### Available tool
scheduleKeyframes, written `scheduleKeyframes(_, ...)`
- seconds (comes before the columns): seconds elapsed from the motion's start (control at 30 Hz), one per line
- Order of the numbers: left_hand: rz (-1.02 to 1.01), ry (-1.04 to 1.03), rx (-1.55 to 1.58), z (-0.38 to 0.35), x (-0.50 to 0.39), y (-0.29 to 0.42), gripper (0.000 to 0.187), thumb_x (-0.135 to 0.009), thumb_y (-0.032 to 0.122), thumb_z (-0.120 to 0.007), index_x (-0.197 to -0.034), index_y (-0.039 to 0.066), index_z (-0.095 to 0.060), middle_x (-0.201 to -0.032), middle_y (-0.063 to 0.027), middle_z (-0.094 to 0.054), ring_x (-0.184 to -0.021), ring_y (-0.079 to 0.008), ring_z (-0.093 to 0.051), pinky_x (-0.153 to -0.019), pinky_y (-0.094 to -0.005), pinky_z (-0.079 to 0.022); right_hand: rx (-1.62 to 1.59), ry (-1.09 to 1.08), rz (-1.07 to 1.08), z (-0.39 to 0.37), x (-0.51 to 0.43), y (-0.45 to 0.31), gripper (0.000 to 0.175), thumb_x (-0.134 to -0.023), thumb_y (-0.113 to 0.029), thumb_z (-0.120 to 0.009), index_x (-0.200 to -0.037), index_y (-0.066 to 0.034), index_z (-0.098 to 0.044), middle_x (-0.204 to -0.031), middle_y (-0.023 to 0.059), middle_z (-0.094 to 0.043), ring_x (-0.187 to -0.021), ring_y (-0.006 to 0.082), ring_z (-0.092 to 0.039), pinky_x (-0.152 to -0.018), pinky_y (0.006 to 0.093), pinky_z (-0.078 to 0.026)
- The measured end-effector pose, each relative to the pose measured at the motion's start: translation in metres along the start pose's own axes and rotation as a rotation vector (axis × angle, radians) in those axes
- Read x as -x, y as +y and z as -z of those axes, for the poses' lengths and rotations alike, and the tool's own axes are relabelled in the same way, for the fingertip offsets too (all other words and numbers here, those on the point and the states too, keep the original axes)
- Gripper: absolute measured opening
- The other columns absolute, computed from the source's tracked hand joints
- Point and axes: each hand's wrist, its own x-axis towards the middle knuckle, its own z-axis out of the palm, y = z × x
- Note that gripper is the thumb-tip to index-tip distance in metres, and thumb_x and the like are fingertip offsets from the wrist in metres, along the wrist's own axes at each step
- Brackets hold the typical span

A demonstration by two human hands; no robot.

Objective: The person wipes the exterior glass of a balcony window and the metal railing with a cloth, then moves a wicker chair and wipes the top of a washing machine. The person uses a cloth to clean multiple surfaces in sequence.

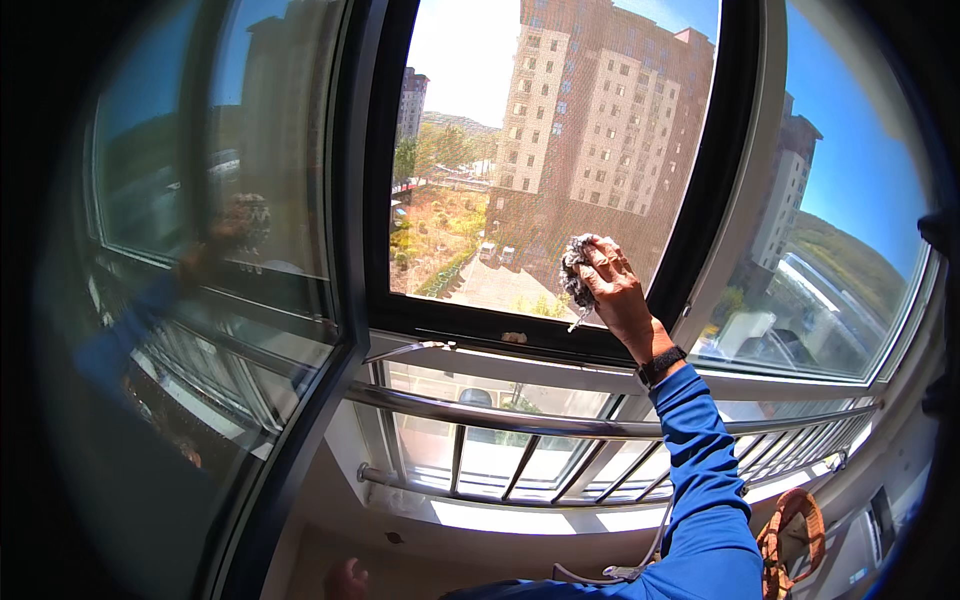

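My right hand, below a blue sleeve and a dark wristband, grips a crumpled grey-and-white cloth. It holds the cloth up against the lower right part of a mesh window screen, just above the bottom bar of its black frame. A loose end of the cloth hangs down over that bar. Low in the view, my left hand shows only in part, dim and blurred, below the open window sash; whether it holds anything cannot be made out.
At left, a glazed sash stands swung inward, reflecting my arm. A metal guard rail with upright bars crosses below the window. An orange woven basket-like item and a pale cord are at lower right. A fixed pane adjoins the frame.
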Motion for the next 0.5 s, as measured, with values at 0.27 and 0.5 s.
scheduleKeyframes(0.27, 0.054, 0.069, -0.124, 0.026, 0.020, -0.033, 0.047, -0.088, 0.028, -0.076, -0.125, 0.001, -0.067, -0.122, -0.0234, -0.068, -0.116, -0.0422, -0.063, -0.099, -0.0498, -0.051, 0.120, 0.389, -0.344, -0.010, -0.043, 0.038, 0.039, -0.083, 0.001, -0.072, -0.122, -0.0007, -0.071, -0.127, 0.0222, -0.066, -0.126, 0.0409, -0.059, -0.112, 0.0474, -0.046)
scheduleKeyframes(0.5, 0.034, 0.109, -0.049, 0.022, 0.023, -0.032, 0.042, -0.089, 0.024, -0.076, -0.123, 0.001, -0.066, -0.121, -0.0227, -0.068, -0.115, -0.0418, -0.063, -0.098, -0.0485, -0.052, -0.093, 0.247, -0.225, -0.031, -0.025, -0.012, 0.041, -0.075, 0.004, -0.075, -0.116, -0.0026, -0.071, -0.129, 0.0182, -0.064, -0.128, 0.0416, -0.057, -0.112, 0.0520, -0.045)
